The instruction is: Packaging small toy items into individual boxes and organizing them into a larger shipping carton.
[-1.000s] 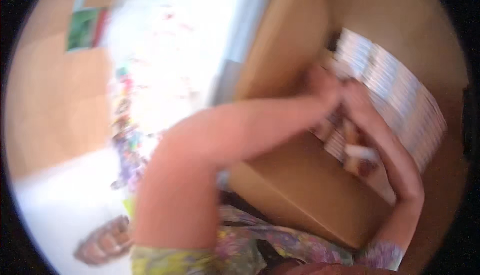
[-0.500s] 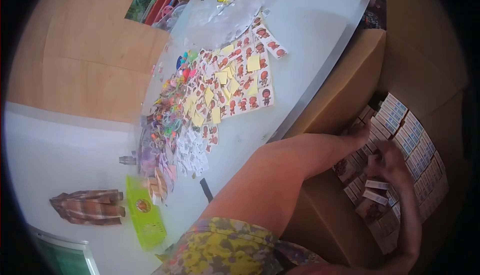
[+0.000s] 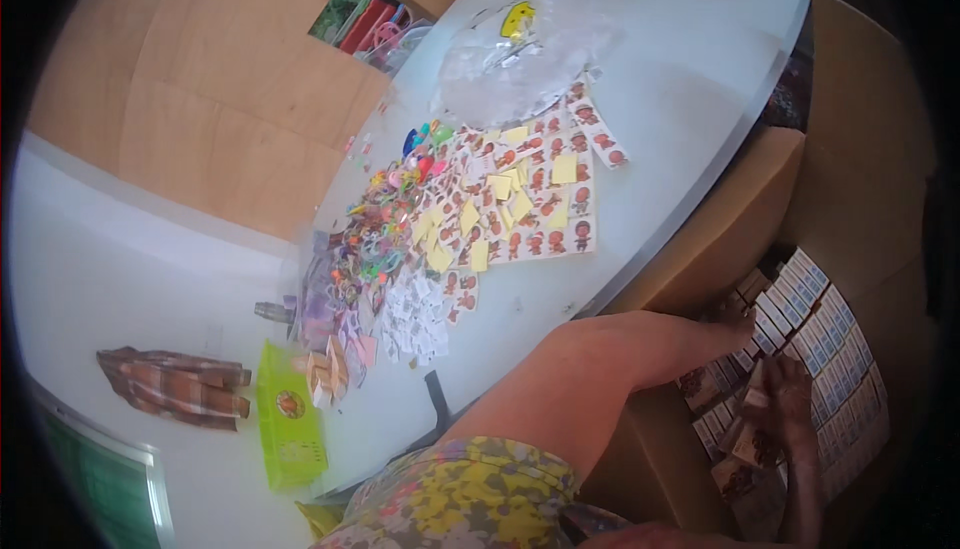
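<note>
Low at the right is an open cardboard carton [image 3: 700,219] packed with rows of small boxes [image 3: 835,349], with pale printed sides. My left hand [image 3: 737,337] reaches over the carton's near wall and rests at the row of boxes on its left side; its fingers are mostly hidden. Beside it, my right hand [image 3: 788,389] is closed with bent fingers round a small box [image 3: 757,399] above the layer. Just below that hand, another small box [image 3: 754,445] with a brown picture on its face lies loose and tilted.
A white table [image 3: 690,79] stands left of the carton. On it lie sticker sheets [image 3: 540,239], yellow paper slips [image 3: 565,169], a heap of small colourful trinkets [image 3: 380,239], white packets [image 3: 415,314] and a clear plastic bag [image 3: 500,69]. A green basket [image 3: 285,449] stands at the table's near-left end.
My right hand has moved slightly down in the picture and now holds a small box. The loose boxes below it lie differently. The whole view has shifted a little.
</note>
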{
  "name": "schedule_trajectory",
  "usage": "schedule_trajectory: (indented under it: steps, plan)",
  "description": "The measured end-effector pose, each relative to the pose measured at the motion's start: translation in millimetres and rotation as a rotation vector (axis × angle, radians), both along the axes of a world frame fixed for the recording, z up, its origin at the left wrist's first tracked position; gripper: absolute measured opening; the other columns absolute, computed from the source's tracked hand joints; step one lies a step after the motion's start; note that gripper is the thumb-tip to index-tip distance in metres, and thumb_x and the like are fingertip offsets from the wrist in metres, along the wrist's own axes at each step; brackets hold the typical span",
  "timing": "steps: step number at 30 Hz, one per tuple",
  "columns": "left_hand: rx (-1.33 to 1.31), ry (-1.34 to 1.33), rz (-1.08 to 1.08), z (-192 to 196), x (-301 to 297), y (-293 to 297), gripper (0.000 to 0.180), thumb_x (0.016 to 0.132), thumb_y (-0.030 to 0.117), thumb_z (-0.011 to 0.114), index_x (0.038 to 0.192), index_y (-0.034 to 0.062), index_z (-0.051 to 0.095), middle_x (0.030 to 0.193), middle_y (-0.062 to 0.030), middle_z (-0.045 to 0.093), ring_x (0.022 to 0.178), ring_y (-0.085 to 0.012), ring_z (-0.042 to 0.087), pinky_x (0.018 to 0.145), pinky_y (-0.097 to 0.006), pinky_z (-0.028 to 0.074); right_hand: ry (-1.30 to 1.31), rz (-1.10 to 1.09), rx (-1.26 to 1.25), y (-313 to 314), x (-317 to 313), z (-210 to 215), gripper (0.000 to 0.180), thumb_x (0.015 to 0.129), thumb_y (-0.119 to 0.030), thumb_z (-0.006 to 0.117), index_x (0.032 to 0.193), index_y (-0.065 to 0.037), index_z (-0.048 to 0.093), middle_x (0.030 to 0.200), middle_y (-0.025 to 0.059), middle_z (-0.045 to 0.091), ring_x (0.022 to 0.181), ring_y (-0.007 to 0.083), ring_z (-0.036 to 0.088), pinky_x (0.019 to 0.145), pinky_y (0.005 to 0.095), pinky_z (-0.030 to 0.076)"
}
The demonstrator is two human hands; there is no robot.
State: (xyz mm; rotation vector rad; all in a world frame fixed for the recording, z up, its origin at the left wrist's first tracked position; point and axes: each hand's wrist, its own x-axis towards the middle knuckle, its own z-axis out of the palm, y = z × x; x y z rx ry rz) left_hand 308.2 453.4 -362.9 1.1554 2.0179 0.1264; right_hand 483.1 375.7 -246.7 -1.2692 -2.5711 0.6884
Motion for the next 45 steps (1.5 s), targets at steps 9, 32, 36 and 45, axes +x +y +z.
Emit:
schedule_trajectory:
  steps: [9,32,36,45]
  plan:
    - [-0.080,-0.234,-0.148,186.6,24.7,0.2,0.064,0.093,0.040,0.053,0.140,0.0018,0.034,0.143,-0.0227,0.035,0.132,-0.0378,0.036,0.109,-0.046,0.031,-0.160,-0.066,-0.005,-7.0,7.7,-42.3,0.088,0.042,-0.032,0.088,0.116,-0.004,0.049,0.113,0.0146,0.050,0.106,0.0362,0.047,0.086,0.0517,0.042]
    - [0.760,0.126,-1.203,315.4,-232.2,-81.9,0.040,0.072,0.003,0.069,0.111,0.0001,0.063,0.118,-0.0152,0.062,0.112,-0.0360,0.055,0.097,-0.047,0.039,-0.311,-0.180,-0.105,5.5,-27.2,19.4,0.054,0.077,-0.017,0.072,0.122,-0.006,0.044,0.111,0.0174,0.057,0.101,0.0362,0.058,0.085,0.0467,0.048]
    - [0.758,0.107,-1.184,315.9,-233.5,-82.6,0.038,0.075,0.011,0.070,0.111,0.0005,0.063,0.117,-0.0152,0.062,0.111,-0.0360,0.055,0.098,-0.047,0.038,-0.116,-0.088,-0.289,5.7,-89.7,25.8,0.052,0.079,-0.020,0.072,0.121,-0.001,0.046,0.113,0.0178,0.055,0.103,0.0337,0.058,0.080,0.0460,0.053]
    - [0.758,0.067,-1.188,314.9,-234.3,-78.3,0.039,0.074,0.017,0.071,0.109,0.0017,0.064,0.116,-0.0140,0.061,0.110,-0.0344,0.055,0.097,-0.047,0.039,-0.567,0.047,0.390,10.6,-114.6,-61.2,0.079,0.087,-0.059,0.051,0.146,-0.008,0.034,0.147,0.0081,0.036,0.135,0.0286,0.032,0.101,0.0578,0.032]
